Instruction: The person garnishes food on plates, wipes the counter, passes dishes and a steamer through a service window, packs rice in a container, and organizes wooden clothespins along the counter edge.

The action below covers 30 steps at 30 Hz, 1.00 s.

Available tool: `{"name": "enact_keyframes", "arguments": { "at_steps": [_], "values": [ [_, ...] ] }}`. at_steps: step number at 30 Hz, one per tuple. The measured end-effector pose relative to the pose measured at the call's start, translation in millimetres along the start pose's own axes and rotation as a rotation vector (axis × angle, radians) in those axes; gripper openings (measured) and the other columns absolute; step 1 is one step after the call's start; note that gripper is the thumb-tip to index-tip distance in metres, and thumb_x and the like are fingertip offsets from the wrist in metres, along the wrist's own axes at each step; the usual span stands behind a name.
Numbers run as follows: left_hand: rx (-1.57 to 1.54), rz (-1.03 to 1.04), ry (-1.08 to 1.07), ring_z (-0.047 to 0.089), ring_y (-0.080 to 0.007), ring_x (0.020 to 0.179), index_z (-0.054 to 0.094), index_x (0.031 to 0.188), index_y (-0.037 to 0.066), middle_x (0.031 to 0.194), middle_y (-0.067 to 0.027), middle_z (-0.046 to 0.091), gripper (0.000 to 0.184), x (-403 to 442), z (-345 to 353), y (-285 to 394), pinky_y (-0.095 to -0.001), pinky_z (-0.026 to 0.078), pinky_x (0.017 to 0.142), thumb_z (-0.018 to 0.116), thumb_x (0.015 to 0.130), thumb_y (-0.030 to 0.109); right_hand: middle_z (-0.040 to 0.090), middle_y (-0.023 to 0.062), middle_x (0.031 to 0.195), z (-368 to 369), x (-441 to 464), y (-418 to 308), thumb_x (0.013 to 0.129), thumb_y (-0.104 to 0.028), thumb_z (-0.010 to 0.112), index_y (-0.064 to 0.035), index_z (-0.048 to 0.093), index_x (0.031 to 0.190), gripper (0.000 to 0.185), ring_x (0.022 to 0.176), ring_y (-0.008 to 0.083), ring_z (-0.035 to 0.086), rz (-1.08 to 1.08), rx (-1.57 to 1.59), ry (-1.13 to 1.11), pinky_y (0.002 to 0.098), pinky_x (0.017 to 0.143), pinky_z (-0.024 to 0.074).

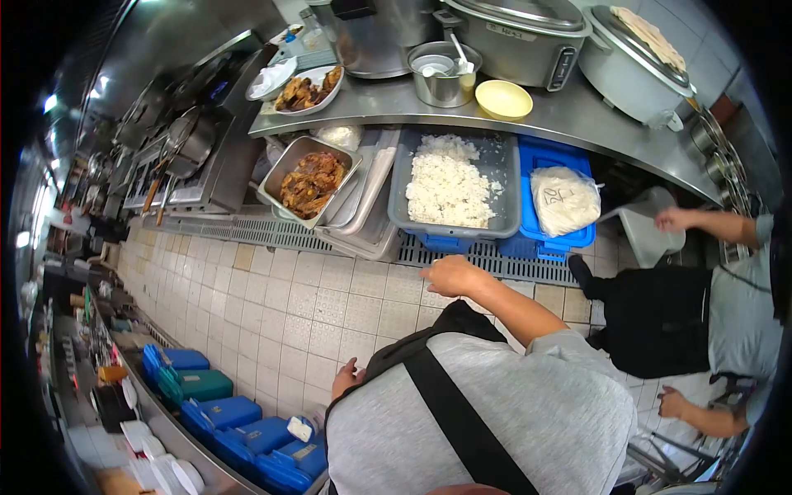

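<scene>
My right hand [452, 275] reaches forward over the floor, just short of the near rim of a grey tub [396, 213]. Its fingers are loosely bent, and no object shows in them. Cooked white rice [450, 186] covers much of the tub's bottom. Low by my body, my left hand [347, 378] is partly hidden by my clothing; its visible fingers are apart and hold nothing. Left of the tub, a metal pan [276, 191] of browned cooked meat [313, 183] rests beside stacked plastic lids or boxes [371, 210].
A co-worker [718, 313] stands close on my right. A bagged white food [565, 200] lies on a blue bin [536, 153]. Rice cookers [520, 41], a metal pot [445, 89] and a yellow bowl [504, 100] stand on the steel counter [379, 103]. Blue containers [227, 412] line the left.
</scene>
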State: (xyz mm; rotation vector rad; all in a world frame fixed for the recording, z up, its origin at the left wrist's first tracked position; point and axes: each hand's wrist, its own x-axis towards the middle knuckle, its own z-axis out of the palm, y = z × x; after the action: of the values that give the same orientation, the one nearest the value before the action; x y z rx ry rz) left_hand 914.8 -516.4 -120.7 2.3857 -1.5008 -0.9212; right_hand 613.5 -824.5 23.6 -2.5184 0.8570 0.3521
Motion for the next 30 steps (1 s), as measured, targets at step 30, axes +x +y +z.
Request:
{"name": "enact_keyframes", "arguments": {
  "at_steps": [30],
  "values": [
    [-0.187,-0.337,0.207,0.057,-0.0356,0.104,0.05,0.127,0.01,0.111,-0.0175,0.058,0.044,-329.3,161.8,249.3,-0.0459,0.048,0.085,0.058,0.086,0.027,0.039,0.0285,0.137,71.9,-212.0,104.6,0.083,-0.024,0.064,-0.0073,0.051,0.129,0.051,0.123,0.0405,0.043,-0.141,-0.177,0.328,0.0421,0.1,0.0386]
  ]
}}
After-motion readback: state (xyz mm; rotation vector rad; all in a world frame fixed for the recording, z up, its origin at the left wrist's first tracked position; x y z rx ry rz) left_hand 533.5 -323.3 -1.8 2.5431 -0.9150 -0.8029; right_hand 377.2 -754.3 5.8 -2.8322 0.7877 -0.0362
